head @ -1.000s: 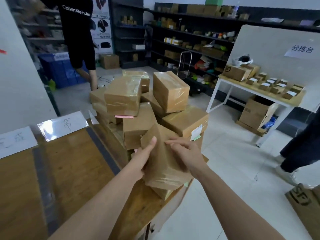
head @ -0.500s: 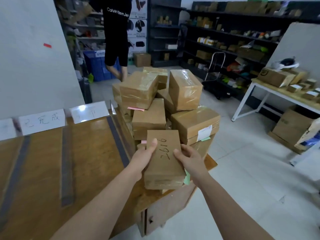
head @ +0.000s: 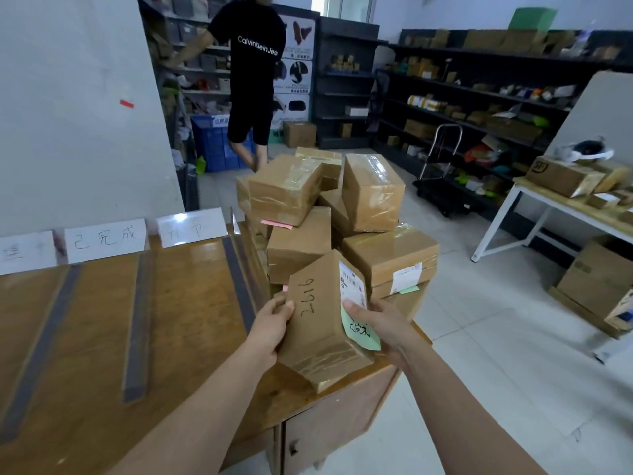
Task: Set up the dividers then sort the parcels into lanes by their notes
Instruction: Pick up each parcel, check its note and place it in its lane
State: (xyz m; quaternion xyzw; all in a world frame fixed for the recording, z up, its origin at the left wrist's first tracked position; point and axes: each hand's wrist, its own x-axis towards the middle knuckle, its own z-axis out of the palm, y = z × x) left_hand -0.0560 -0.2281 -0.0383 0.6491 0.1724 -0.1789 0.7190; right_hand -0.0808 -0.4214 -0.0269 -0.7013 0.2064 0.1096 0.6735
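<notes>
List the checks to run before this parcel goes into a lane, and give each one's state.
1. Grip: left hand and right hand hold the parcel by its sides: ok.
2. Label: green note faces up, writing visible: ok.
3. Match: note agrees with the middle lane sign: cannot tell, the handwriting is scrawled.
4. Lanes: dividers lie on the desk: ok.
5. Stack: pile behind is steady: cannot tell, its top boxes sit tilted.
</notes>
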